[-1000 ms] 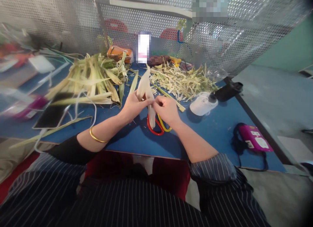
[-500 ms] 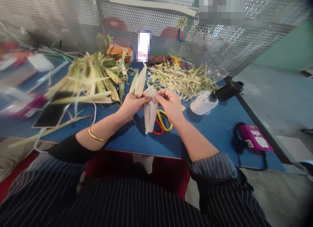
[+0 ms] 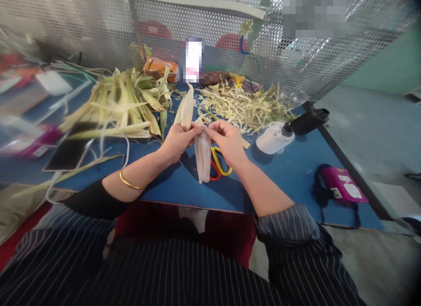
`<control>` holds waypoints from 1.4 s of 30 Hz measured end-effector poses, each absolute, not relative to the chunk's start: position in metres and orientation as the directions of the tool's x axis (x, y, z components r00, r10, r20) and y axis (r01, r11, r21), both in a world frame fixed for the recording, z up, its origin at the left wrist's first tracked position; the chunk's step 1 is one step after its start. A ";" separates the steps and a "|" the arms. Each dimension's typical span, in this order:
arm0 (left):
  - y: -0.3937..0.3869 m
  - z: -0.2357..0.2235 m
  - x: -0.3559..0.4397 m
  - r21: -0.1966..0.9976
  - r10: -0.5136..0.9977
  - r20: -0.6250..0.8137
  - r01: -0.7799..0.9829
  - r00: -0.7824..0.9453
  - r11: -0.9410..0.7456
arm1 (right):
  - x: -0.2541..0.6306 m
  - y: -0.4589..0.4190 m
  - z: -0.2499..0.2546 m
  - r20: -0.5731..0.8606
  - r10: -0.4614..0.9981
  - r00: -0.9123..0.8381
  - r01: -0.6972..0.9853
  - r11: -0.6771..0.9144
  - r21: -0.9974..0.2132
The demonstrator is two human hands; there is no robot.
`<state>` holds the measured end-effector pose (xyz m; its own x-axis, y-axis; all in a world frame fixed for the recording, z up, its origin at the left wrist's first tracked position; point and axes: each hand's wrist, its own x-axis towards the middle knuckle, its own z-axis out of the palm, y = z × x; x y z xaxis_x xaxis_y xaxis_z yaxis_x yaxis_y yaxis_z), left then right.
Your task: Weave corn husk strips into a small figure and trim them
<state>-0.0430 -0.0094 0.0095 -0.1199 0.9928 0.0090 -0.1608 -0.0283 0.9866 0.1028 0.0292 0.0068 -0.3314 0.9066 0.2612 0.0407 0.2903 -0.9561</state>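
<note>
Both hands meet over the blue table, pinching a pale corn husk [image 3: 202, 159] at its upper end so that it hangs down. My left hand [image 3: 177, 141] is closed, its thumb at the husk's top, and another upright husk [image 3: 187, 108] sticks up out of its grip. My right hand [image 3: 226, 139] is closed, thumb and finger pressed on the same hanging husk's top edge. Just behind the hanging husk lie scissors [image 3: 223, 163] with one red and one yellow handle loop; their blades are hidden.
A heap of long husks [image 3: 121, 95] lies at the left, a pile of shredded husk strips [image 3: 246, 104] behind the right hand. A white thread cone [image 3: 275, 139], a black bottle-like object [image 3: 311, 121] and a magenta power box [image 3: 344, 185] stand right. A dark tablet [image 3: 70, 148] with cables lies left.
The hanging husk's top has folded over and narrowed between my fingers, and its lower end hangs slightly lower. The upright husk in my left hand has tilted a little left.
</note>
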 end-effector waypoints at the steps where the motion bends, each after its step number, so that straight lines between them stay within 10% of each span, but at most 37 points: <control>1: -0.010 0.010 -0.042 0.986 0.994 -0.001 -0.163 -0.106 -0.016 | 0.103 0.029 0.007 0.269 0.902 -0.338 0.038 0.299 -0.953; 16: -0.014 0.013 -0.038 0.979 0.992 -0.043 -0.202 -0.115 0.019 | 0.103 0.026 0.006 0.543 0.751 -0.375 0.112 0.619 -0.777; 36: -0.013 0.013 -0.036 0.984 0.978 0.140 -0.083 -0.156 -0.155 | 0.102 0.027 0.006 0.416 0.804 -0.425 0.091 0.495 -0.864; 42: -0.012 0.012 -0.037 0.981 0.991 0.070 -0.173 -0.111 -0.089 | 0.099 0.027 0.003 0.244 0.820 -0.518 -0.168 0.182 -0.969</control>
